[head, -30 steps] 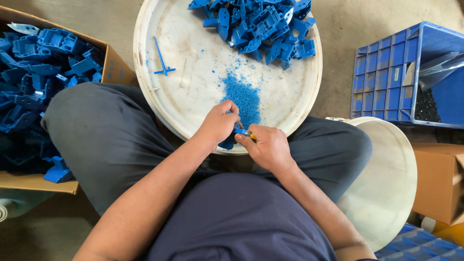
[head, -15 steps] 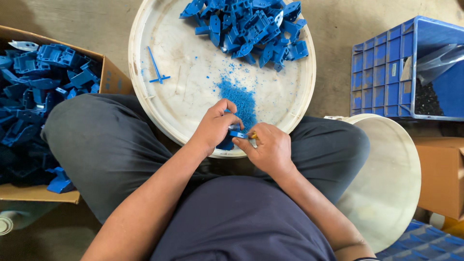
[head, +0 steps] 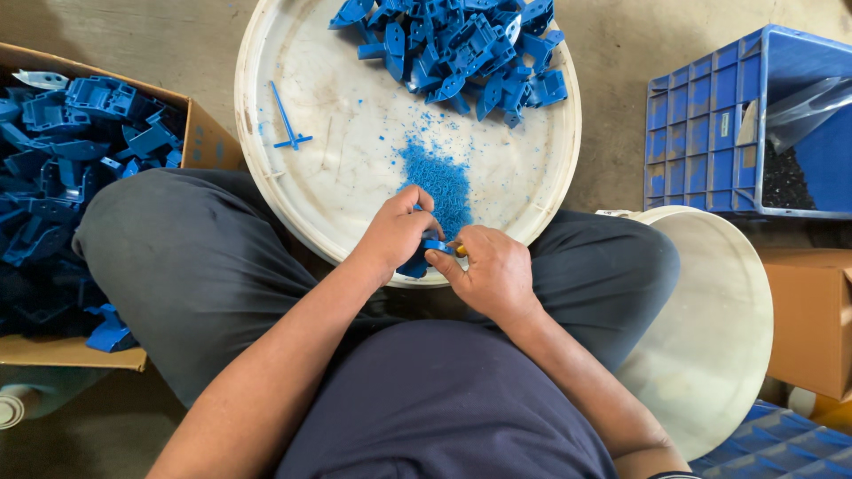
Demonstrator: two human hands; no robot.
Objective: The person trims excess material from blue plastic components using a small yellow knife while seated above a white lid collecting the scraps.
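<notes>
I am looking down on a person sitting cross-legged on the concrete floor, with a large round white plastic tray lying across the knees. To my left, an open brown cardboard box is holding a heap of blue moulded plastic parts; to my right, a blue plastic crate is standing beside a second round white tray leaning at the knee. A pile of loose blue plastic brackets is sitting at the tray's far edge, well apart from the hands, and a small mound of blue plastic shavings is lying just beyond the fingers. A thin blue plastic sprue stick is resting alone on the tray's left side.

Both hands are meeting at the tray's near rim. The left hand is curling closed around a small blue plastic piece, gripping it from above. The right hand is closing narrowly on a small tool with a yellow handle, mostly hidden by the fingers, its tip touching the piece. The piece is lying between the two hands, nearer the left; I cannot tell its long axis because the fingers are covering it.
</notes>
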